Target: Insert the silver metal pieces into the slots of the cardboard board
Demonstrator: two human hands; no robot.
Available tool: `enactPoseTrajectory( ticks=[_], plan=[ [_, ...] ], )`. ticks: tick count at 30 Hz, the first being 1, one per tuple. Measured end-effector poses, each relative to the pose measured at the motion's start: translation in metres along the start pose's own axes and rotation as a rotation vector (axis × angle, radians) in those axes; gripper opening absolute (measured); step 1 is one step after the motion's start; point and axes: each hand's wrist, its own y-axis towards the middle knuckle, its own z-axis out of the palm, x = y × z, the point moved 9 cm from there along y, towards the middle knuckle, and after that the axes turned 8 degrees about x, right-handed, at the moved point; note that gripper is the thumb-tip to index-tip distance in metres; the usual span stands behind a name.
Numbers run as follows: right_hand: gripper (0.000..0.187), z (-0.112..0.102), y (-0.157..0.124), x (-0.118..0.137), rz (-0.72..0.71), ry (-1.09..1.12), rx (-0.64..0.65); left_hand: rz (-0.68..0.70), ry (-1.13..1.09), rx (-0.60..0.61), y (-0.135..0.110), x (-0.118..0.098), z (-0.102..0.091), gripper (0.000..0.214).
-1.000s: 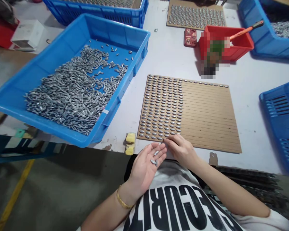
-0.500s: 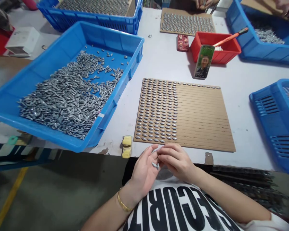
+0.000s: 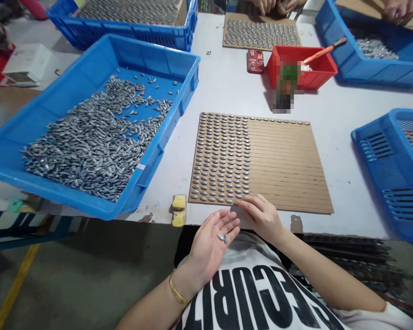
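Two small oval metal pieces (image 3: 222,238) are cradled on the upturned left hand (image 3: 209,243), its fingers (image 3: 230,223) open. The right hand (image 3: 261,217) is rested empty, fingers (image 3: 248,201) loosely curled, at the near edge of a slotted cardboard board (image 3: 285,169), half filled with rows of such pieces. A heaped blue crate (image 3: 151,48) is propped at the desk's (image 3: 227,91) left edge.
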Motion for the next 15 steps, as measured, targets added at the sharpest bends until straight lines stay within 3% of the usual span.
enactPoseTrajectory(
  ticks=[8,15],
  plan=[
    [0.026,0.008,0.006,0.005,-0.016,-0.082,0.090,0.029,-0.010,0.034,0.001,-0.004,0.000,0.016],
    [0.026,0.008,0.008,0.004,-0.006,-0.085,0.123,0.074,-0.037,0.082,0.004,-0.019,0.013,0.018]
  ],
)
